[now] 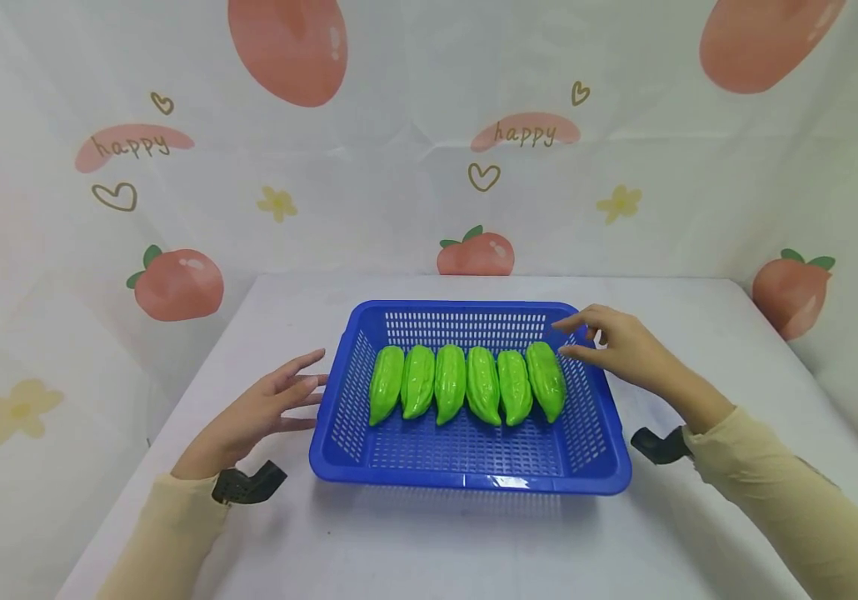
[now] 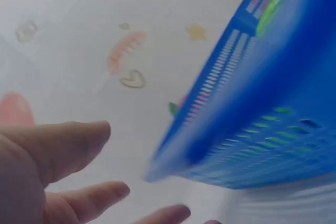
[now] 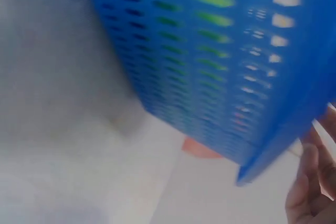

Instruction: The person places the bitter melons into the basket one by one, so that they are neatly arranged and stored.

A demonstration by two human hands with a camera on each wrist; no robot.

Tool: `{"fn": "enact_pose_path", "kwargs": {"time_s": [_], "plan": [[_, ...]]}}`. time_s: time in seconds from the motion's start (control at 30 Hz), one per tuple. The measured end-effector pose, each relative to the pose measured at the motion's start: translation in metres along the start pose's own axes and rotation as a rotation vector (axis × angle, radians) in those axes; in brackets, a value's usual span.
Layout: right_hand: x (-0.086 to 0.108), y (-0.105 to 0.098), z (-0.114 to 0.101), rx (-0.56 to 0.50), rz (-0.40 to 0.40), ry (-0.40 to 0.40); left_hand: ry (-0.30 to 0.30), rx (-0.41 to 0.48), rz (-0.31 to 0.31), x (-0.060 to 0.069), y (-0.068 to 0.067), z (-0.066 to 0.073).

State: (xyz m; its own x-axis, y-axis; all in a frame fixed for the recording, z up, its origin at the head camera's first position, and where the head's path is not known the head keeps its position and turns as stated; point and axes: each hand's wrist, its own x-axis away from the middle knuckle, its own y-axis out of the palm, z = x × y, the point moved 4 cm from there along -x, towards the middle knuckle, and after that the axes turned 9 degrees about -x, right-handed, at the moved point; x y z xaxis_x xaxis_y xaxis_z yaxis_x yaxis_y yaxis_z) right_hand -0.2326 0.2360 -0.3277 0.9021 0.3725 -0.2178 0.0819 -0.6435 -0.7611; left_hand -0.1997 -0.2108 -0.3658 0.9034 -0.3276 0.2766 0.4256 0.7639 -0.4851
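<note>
A blue plastic basket [image 1: 429,479] with slotted walls stands on the white table. Inside it, several glossy green bitter melons [image 1: 451,379] lie side by side in a row, pointed ends toward me. My left hand [image 1: 260,408] is at the basket's left side, fingers spread and holding nothing. In the left wrist view, its thumb [image 2: 79,140] stands apart from the fingers, away from the basket wall [image 2: 283,135]. Over the right rim, near the back corner, is my right hand [image 1: 627,346], thumb and fingers apart around nothing. The rightmost bitter melon [image 1: 546,382] is nearest to it.
The white tabletop [image 1: 436,550] extends around the basket. Behind and at the sides hangs a white cloth [image 1: 369,192] printed with peaches, hearts and flowers. A black strap mount sits on each wrist, the left one [image 1: 249,483] and the right one [image 1: 660,446].
</note>
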Motion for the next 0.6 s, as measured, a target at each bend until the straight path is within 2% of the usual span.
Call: {"fn": "enact_pose_path", "kwargs": {"time_s": [0.13,0.27,0.47,0.6], "plan": [[0.006,-0.008,-0.01,-0.013,0.024,-0.051,0.062,-0.078,0.074,0.012,-0.011,0.018],[0.015,-0.016,-0.024,-0.014,0.04,-0.085,0.155,-0.164,0.176,0.031,-0.015,0.045],[0.031,-0.031,-0.055,-0.023,0.084,-0.147,0.36,-0.368,0.411,0.068,-0.012,0.096],[0.042,-0.038,-0.077,-0.013,0.138,-0.183,0.448,-0.464,0.548,0.088,-0.002,0.124]]}}
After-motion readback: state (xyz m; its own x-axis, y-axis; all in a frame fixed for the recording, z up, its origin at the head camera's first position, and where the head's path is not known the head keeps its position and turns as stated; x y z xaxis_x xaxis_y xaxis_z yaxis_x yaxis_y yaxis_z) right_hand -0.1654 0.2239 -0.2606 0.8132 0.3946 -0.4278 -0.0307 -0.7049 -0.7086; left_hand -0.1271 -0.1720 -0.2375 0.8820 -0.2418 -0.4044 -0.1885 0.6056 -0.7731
